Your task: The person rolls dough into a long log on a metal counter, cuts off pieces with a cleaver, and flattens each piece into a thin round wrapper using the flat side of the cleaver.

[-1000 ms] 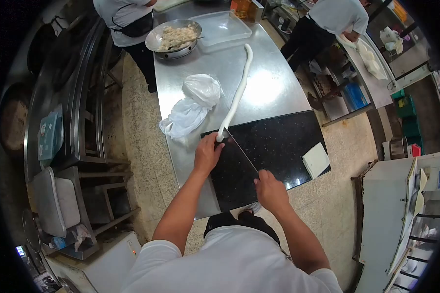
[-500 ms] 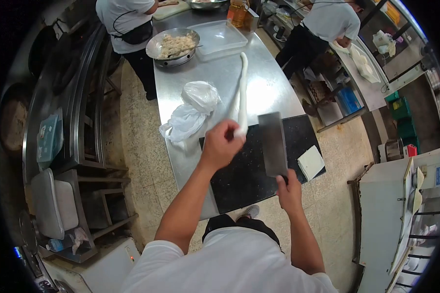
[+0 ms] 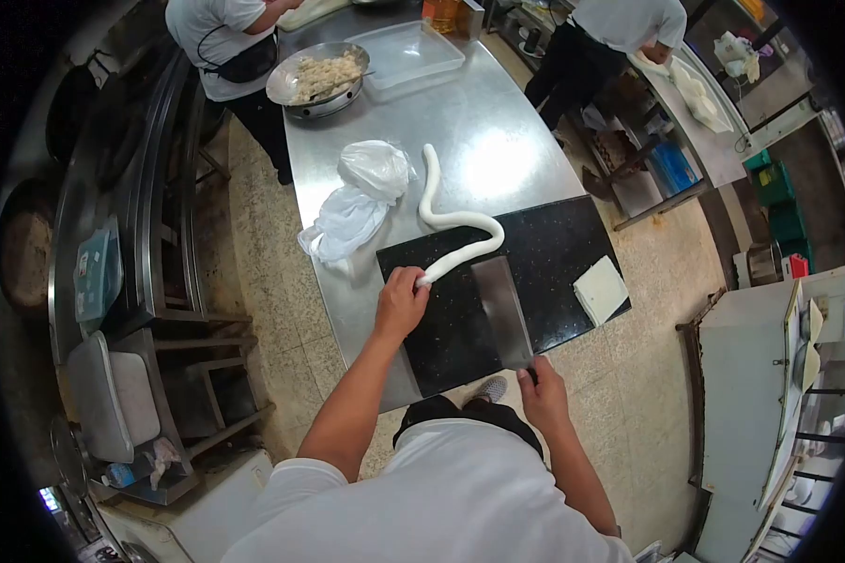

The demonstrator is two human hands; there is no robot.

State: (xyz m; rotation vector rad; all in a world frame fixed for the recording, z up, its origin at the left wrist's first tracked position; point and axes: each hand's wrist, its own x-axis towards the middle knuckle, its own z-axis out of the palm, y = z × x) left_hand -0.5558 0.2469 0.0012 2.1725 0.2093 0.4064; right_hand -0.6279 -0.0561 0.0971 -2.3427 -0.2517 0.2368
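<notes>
A long white dough rope (image 3: 468, 221) lies in an S-curve, its near part on the black board (image 3: 554, 239) and its far end on the steel table (image 3: 357, 310). My left hand (image 3: 403, 302) is closed on the rope's near end, at the board's left side. In my right hand (image 3: 544, 394) is the handle of a cleaver (image 3: 503, 310), whose broad blade is over the board, apart from the dough. A white square stack (image 3: 600, 292) rests at the board's right edge.
White plastic bags (image 3: 355, 202) lie left of the rope. Farther back are a metal bowl of pale filling (image 3: 321, 80) and a clear tray (image 3: 411, 58). One person (image 3: 225, 47) stands at the back left, another (image 3: 620, 38) at a counter on the right.
The nearly straight rope now curves across the board, its far end closer and further left. My left hand has lowered its near end leftward. The cleaver has moved away from the rope, toward my body.
</notes>
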